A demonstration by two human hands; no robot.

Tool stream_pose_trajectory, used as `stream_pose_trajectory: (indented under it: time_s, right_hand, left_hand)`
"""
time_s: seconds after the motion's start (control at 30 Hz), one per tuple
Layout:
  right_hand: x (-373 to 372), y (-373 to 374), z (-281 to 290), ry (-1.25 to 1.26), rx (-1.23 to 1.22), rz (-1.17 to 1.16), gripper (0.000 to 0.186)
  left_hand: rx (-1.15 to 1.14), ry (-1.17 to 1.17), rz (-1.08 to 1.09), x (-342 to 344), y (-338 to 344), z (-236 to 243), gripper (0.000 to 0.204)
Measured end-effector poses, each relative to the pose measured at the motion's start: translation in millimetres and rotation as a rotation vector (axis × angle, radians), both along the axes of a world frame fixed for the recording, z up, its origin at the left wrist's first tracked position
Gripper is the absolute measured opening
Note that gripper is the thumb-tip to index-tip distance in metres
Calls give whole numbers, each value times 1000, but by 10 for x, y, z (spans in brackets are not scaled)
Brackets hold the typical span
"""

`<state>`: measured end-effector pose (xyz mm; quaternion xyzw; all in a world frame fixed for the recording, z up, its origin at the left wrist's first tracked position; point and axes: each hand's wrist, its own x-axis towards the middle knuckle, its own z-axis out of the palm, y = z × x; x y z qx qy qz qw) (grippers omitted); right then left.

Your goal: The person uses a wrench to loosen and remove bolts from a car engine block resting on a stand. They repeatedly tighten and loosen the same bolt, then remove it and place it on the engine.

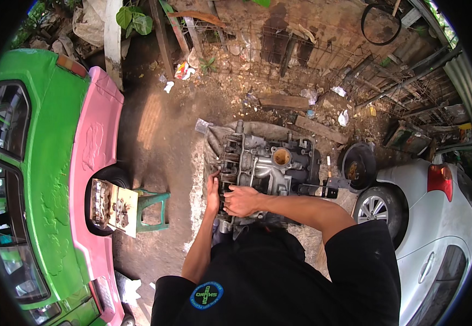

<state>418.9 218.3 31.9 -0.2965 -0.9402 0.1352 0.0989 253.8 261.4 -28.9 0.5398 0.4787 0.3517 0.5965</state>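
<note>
A greasy metal engine [279, 174] with an intake manifold and a round, tan-topped opening rests on a grey, dirty sheet [216, 142] below me. My left hand [212, 193] is at the engine's left side, fingers curled against a part of the exposed valve assembly [229, 157]. Just to its right, my right hand [238, 202] reaches across the lower left of the engine, its fingers bent and closed on something I cannot make out. Both hands touch the engine; some fingertips are hidden among its dark parts.
A green-and-pink vehicle [89, 125] stands left, beside a green stool [154, 216] and a board with metal parts [123, 206]. A white car [426, 233] and black basin [365, 157] are right. Planks [320, 128], rubbish and wire mesh lie beyond the engine.
</note>
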Motion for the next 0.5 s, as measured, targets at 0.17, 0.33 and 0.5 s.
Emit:
stream_pose_trajectory:
  time_s: [0.17, 0.33, 0.5]
  right_hand:
    - [-32, -5, -10, -49, 7, 1, 42]
    - [12, -21, 39, 30, 49, -18, 43]
    - [12, -43, 38, 12, -17, -22, 49]
  left_hand:
    - [42, 89, -11, -27, 20, -77, 52]
    - [115, 86, 24, -12, 35, -157, 59]
    - [98, 138, -11, -20, 35, -168, 59]
